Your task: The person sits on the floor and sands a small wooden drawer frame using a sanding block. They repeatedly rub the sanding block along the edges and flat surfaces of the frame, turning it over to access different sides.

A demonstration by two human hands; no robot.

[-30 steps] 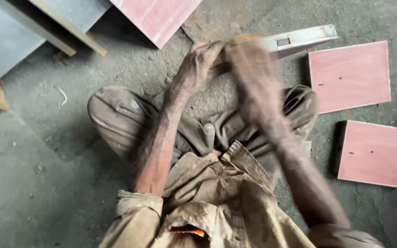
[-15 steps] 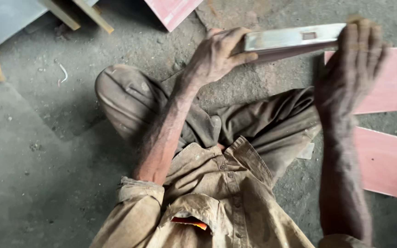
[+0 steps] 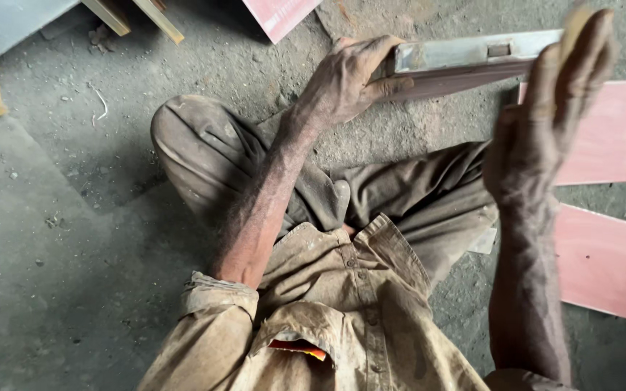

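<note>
A: Board (image 3: 465, 61), long and narrow with a pale grey top edge and a small dark slot in it, held edge-up above the concrete floor (image 3: 59, 275), in front of a seated person's crossed legs. Who has hold of it?

B: Both hands. The left hand (image 3: 349, 83) clamps the board's near end, fingers curled over the top edge and thumb (image 3: 393, 87) pressed along the dark side face. That grip is closed firmly on the board.

A: And the other end?

B: The right hand (image 3: 552, 119) rises in front of the board's far end, fingers together and pointing up. A small tan block (image 3: 575, 20) shows at the fingertips; it is blurred, so whether this grip is pinching the block, the board or both cannot be told.

A: What surrounds the person?

B: Two pink panels lie flat on the floor toward its right edge: one pink panel (image 3: 610, 137) just behind the right hand, the other pink panel (image 3: 606, 257) nearer the person, beside the right forearm. A third pink piece (image 3: 280, 14) pokes in at the top edge. Pale wooden strips (image 3: 128, 14) and a grey sheet (image 3: 5, 25) sit toward the floor's top left corner. The dusty khaki shirt (image 3: 342, 318) fills the bottom edge.
</note>
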